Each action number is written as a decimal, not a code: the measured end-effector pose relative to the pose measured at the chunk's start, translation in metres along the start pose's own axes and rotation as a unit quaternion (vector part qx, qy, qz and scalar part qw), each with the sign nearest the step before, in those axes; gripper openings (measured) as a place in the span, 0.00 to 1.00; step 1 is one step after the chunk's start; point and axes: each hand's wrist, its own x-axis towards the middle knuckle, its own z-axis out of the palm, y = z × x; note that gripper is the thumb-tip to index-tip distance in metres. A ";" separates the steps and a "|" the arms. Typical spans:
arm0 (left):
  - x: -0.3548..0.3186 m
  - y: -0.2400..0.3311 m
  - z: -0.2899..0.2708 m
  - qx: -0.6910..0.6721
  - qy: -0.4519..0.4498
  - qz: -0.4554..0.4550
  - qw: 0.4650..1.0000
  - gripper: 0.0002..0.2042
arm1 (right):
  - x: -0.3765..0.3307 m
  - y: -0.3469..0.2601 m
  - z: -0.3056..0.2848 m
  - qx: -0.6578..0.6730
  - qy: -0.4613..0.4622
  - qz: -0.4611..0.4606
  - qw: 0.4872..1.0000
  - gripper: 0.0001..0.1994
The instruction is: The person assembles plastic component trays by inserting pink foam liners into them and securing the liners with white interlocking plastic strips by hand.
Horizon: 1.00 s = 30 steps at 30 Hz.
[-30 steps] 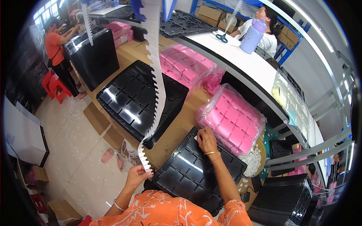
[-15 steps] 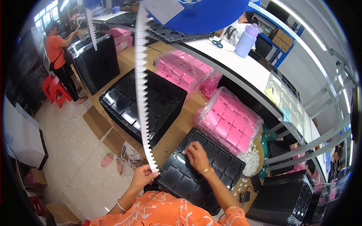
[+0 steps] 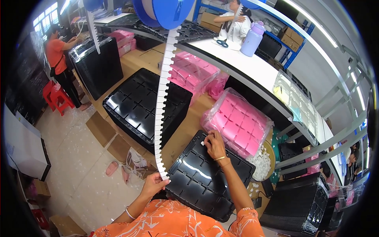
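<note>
Down at lower centre, the left hand [image 3: 155,185] has its grip pinched tight, thumb against fingers, on the bottom end of a white strip [image 3: 158,126]. Over to the right hand [image 3: 216,147], just right of centre: fingers curled in close above the upper corner of a black tray [image 3: 197,187], a small white piece [image 3: 203,143] right by the tips, and from here I can't tell whether that grip has hold of it!

The strip climbs, notched along its right side, all the way to a blue reel [image 3: 167,14] at top centre. It passes in front of a tall black stack [image 3: 132,104] left of centre.

Just beyond the right hand, pink trays [image 3: 241,124] in clear plastic, and next to them, right of centre, a bowl [image 3: 271,153] heaped with white bits [image 3: 260,166]. All that on the brown tabletop [image 3: 189,122].

Farther up, on the white tabletop [image 3: 233,58], scissors [image 3: 222,43] and a purple bottle [image 3: 252,41]; behind it, a person in white [image 3: 237,31]. Upper left, a person in orange [image 3: 56,55] stands near red stools [image 3: 61,102].
</note>
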 end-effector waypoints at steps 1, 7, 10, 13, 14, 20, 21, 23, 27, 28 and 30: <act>0.001 -0.004 0.001 -0.012 0.001 0.014 1.000 0.10 | 0.004 0.006 0.002 -0.017 -0.010 0.001 1.000 0.04; 0.001 -0.008 0.000 -0.038 -0.001 0.029 0.999 0.10 | 0.018 0.020 0.008 -0.043 -0.015 -0.011 0.999 0.05; 0.005 -0.007 0.000 -0.037 0.000 0.028 0.999 0.09 | 0.022 0.022 0.010 -0.056 -0.029 -0.010 0.998 0.05; 0.007 -0.007 -0.001 -0.037 0.000 0.031 0.999 0.09 | 0.022 0.018 0.011 -0.054 -0.030 -0.008 0.998 0.05; 0.008 -0.007 -0.001 -0.037 0.000 0.036 0.999 0.08 | 0.022 0.018 0.011 -0.048 -0.029 -0.003 0.998 0.06; 0.010 -0.007 0.000 -0.032 0.008 0.025 0.999 0.08 | 0.008 0.017 0.018 -0.010 0.000 -0.003 1.000 0.10; 0.009 -0.007 0.000 -0.032 0.011 0.020 0.999 0.08 | 0.006 0.017 0.019 -0.002 0.010 0.004 1.000 0.10; 0.010 -0.009 -0.001 -0.029 0.008 0.026 0.999 0.08 | 0.007 0.017 0.018 -0.003 0.018 0.003 1.000 0.10; 0.009 -0.009 -0.002 -0.029 0.011 0.016 0.999 0.08 | 0.008 0.014 0.019 -0.007 0.019 0.012 1.000 0.08; 0.009 -0.009 -0.002 -0.024 0.010 0.014 1.000 0.08 | 0.008 0.015 0.021 -0.016 0.026 0.006 1.000 0.08; 0.009 -0.011 -0.004 -0.016 0.006 0.015 1.000 0.08 | 0.009 0.013 0.023 -0.026 0.038 0.001 0.999 0.08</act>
